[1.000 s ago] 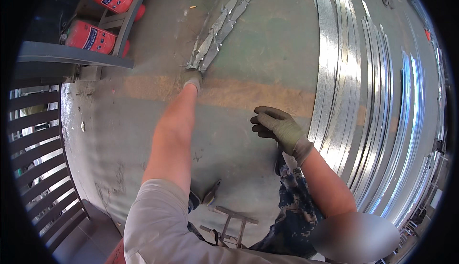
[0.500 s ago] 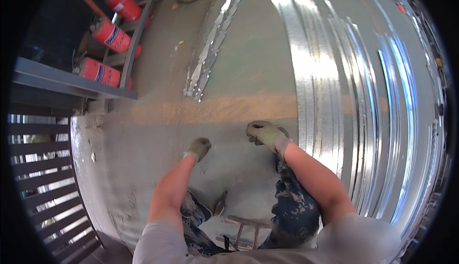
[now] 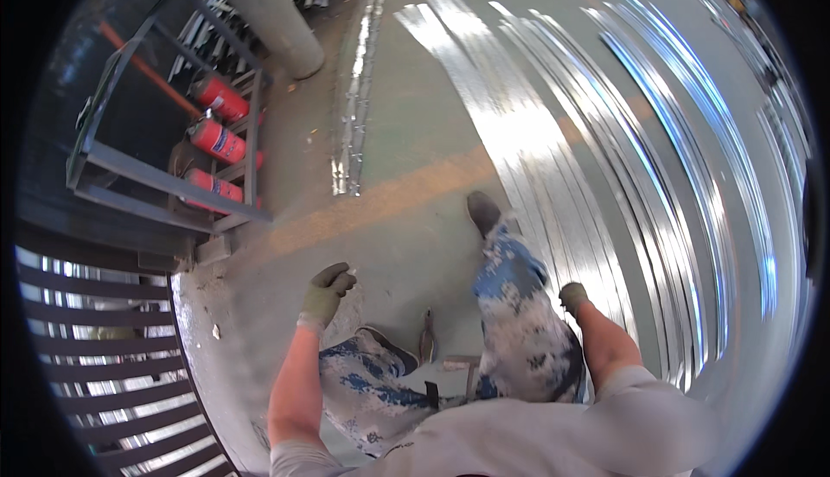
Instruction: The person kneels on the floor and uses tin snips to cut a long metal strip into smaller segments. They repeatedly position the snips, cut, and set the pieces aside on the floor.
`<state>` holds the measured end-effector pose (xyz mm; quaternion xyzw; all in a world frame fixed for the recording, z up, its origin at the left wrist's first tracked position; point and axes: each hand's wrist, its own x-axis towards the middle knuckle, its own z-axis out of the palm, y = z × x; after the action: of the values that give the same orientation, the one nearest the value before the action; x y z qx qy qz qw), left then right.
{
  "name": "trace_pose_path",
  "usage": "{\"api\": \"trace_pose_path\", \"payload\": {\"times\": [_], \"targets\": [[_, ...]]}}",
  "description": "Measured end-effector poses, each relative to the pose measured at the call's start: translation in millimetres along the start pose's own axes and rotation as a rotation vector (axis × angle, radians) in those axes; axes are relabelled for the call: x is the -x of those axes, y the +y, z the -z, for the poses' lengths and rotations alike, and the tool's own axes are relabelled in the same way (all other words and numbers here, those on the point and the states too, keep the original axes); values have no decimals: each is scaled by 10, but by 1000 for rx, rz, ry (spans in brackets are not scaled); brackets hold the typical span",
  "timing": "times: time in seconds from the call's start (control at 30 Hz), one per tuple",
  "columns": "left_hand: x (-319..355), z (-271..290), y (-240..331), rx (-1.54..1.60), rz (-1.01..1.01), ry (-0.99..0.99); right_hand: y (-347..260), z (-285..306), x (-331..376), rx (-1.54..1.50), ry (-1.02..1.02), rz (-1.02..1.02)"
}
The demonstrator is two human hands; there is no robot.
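My left hand [image 3: 325,295], in a green-grey knit work glove, is over the floor ahead of my left leg. Its fingers are curled in; whether anything small is between them I cannot make out. On the other side my right hand [image 3: 572,296], in the same kind of glove, is low beside my right knee, at the edge of the flat shiny metal strips [image 3: 553,183]. Its fingers are mostly hidden, so its grip does not show. A slim dark hand tool [image 3: 427,335] lies on the floor between my legs, its kind unclear.
A small wooden stool [image 3: 458,363] shows below me. Further metal strips [image 3: 618,140] lie at the right. Ahead is a narrow jagged metal bundle [image 3: 354,105]. At left stand red fire extinguishers [image 3: 216,142] in a frame, a round column [image 3: 268,19] and a slatted grille [image 3: 104,343].
My hands have moved apart: the left further left, the right back and down beside my knee. My right foot now shows stretched forward. The view has shifted, showing more of the column.
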<state>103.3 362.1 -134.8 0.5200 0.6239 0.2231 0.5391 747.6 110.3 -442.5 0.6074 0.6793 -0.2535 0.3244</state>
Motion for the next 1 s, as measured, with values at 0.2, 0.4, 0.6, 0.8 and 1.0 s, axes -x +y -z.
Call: {"api": "trace_pose_path", "payload": {"times": [0.2, 0.4, 0.6, 0.8, 1.0], "targets": [[1009, 5, 83, 264, -142, 256, -990, -1426, 1887, -1106, -401, -424], [1570, 169, -106, 262, -149, 529, -1083, -1575, 1863, -1200, -376, -448], [1534, 16, -219, 203, -131, 628, -546, -974, 637, -1025, -154, -489], [1560, -6, -206, 5, -49, 594, -586, 591, 304, -1086, 56, -610], [1347, -88, -127, -68, 53, 534, -525, 530, -314, -1053, 13, -651]]}}
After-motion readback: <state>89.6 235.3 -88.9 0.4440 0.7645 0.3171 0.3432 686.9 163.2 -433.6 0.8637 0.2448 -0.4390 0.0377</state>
